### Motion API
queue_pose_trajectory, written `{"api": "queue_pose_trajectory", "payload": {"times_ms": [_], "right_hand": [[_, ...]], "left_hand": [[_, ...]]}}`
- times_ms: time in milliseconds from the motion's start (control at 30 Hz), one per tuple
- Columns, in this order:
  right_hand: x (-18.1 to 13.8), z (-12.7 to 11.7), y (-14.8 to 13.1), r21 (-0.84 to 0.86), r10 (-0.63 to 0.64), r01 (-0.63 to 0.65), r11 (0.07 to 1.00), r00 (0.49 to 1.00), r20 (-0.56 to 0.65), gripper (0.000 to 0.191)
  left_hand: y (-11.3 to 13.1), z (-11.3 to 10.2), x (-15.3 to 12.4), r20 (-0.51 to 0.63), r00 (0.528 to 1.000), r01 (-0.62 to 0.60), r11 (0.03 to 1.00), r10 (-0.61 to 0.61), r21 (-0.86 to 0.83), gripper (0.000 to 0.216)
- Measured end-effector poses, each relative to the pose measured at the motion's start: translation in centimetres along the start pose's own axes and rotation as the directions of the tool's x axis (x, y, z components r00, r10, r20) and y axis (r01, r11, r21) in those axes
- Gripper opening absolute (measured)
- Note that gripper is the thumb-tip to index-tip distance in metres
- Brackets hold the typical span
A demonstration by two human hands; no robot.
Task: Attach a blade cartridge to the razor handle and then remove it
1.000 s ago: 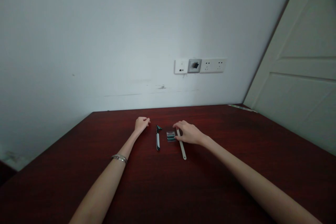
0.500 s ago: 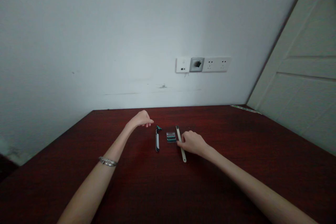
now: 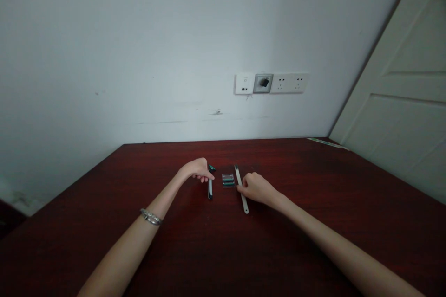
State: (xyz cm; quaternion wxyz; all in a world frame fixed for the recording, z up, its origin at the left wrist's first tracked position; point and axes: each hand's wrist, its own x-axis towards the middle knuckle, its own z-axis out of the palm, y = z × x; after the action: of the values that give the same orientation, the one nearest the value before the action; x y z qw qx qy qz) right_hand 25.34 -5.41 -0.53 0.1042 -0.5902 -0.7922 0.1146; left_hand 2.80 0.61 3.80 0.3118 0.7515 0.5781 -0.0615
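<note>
A razor [image 3: 210, 190] with a grey-white and black handle lies on the dark red table, its green-black head pointing away from me. My left hand [image 3: 199, 169] is at the upper part of the handle, thumb over it and fingers curled at its left side. My right hand [image 3: 257, 187] has closed fingers at the middle of a slim pale stick [image 3: 245, 204] with a dark far tip and a small hole at its near end. What kind of tool it is I cannot tell. Between the two lies a small clear case [image 3: 228, 180] with dark green pieces inside, apart from both hands.
The dark red table [image 3: 195, 250] runs back to a white wall with a row of sockets and a black plug [image 3: 265, 82]. A thin pale strip [image 3: 327, 143] lies at the far right corner, beside a white door [image 3: 400, 88].
My left hand has moved right and toward me, from beyond the razor's left side onto its handle. My right hand stays at the pale stick. The view has shifted slightly.
</note>
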Motion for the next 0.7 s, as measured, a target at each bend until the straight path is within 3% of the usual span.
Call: {"api": "queue_pose_trajectory", "payload": {"times_ms": [700], "right_hand": [[0.0,-0.2,-0.2,-0.009,0.029,-0.029,1.000,0.999,0.019,0.025]], "left_hand": [[0.0,1.6,1.2,-0.066,0.998,-0.029,0.981,0.016,-0.193,0.023]]}}
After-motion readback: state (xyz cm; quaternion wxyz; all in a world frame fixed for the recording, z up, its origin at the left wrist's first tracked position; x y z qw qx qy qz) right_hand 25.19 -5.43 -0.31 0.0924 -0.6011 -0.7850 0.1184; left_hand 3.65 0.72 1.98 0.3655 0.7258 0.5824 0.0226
